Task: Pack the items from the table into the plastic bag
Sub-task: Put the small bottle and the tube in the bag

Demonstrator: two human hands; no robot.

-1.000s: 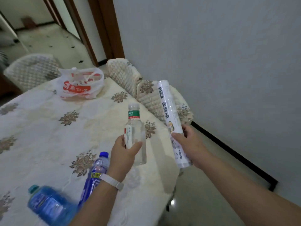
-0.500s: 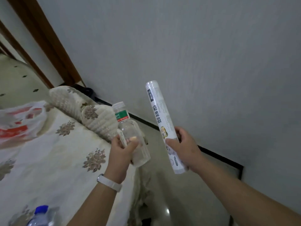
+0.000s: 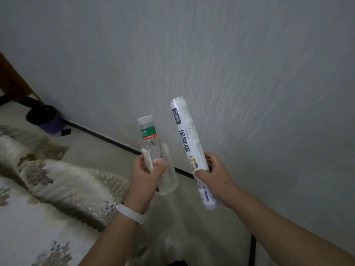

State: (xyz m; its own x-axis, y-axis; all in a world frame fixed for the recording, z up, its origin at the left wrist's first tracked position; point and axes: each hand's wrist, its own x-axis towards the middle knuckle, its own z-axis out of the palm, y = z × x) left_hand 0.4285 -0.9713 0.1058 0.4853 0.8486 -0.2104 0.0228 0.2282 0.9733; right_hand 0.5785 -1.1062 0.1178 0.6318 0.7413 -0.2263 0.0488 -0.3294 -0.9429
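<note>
My left hand point(image 3: 146, 175) grips a clear plastic bottle point(image 3: 153, 148) with a green and red label and a clear cap, held upright in front of the wall. My right hand point(image 3: 215, 173) grips the lower part of a white roll of cling film point(image 3: 187, 139), tilted slightly left, its top end up. Both items are held in the air beside the table, a short gap between them. The plastic bag is out of view.
The table point(image 3: 28, 227) with its floral cloth fills the lower left. A padded chair back point(image 3: 63, 185) leans at the table's edge. A dark bin point(image 3: 45, 119) stands on the floor by the grey wall point(image 3: 230, 64). A black skirting line runs along the floor.
My view has swung right, away from the table; the plastic bag and the blue bottles have left the frame. Both hands keep their grip on the bottle and the roll.
</note>
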